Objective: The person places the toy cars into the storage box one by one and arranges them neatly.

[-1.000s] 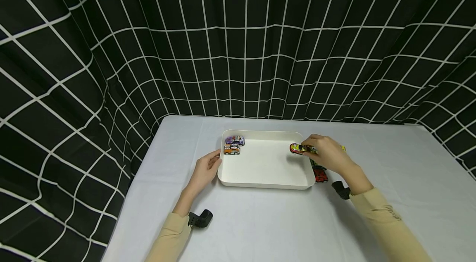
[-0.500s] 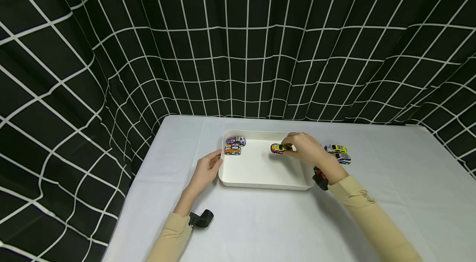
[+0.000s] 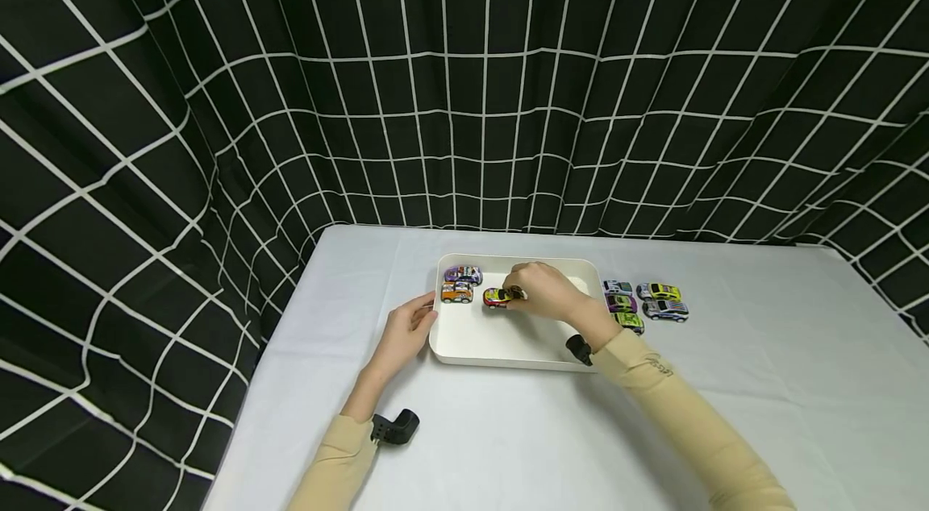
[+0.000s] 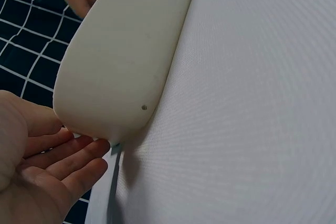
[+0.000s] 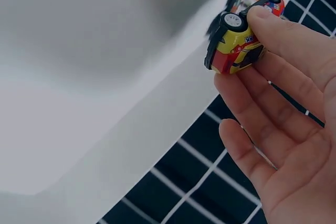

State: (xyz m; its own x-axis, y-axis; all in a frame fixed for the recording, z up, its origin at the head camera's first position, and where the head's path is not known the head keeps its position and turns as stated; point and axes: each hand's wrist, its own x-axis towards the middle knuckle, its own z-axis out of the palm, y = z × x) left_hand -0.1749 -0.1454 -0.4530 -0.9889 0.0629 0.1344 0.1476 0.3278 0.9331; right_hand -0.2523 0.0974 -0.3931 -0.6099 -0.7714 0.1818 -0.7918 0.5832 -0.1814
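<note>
My right hand (image 3: 544,291) pinches a yellow and red toy car (image 3: 497,297) over the white tray (image 3: 508,363), between thumb and fingertips. In the right wrist view the toy car (image 5: 239,45) shows its wheels toward the camera. An orange toy car (image 3: 457,292) and a purple toy car (image 3: 463,275) stand side by side at the tray's left end. My left hand (image 3: 402,334) touches the outside of the tray's left wall. In the left wrist view, its loosely extended fingers (image 4: 79,161) rest against the tray's corner (image 4: 94,114).
Right of the tray lie several toy cars, among them a purple and green one (image 3: 621,303), a lime one (image 3: 630,322), a yellow one (image 3: 659,292) and a silver one (image 3: 665,310). A white cloth (image 3: 464,438) covers the table. A black gridded curtain (image 3: 464,92) hangs behind.
My right hand has carried the yellow and red toy car leftward across the tray, toward the two cars there. The cars on the right have come into fuller view. My left hand stays put.
</note>
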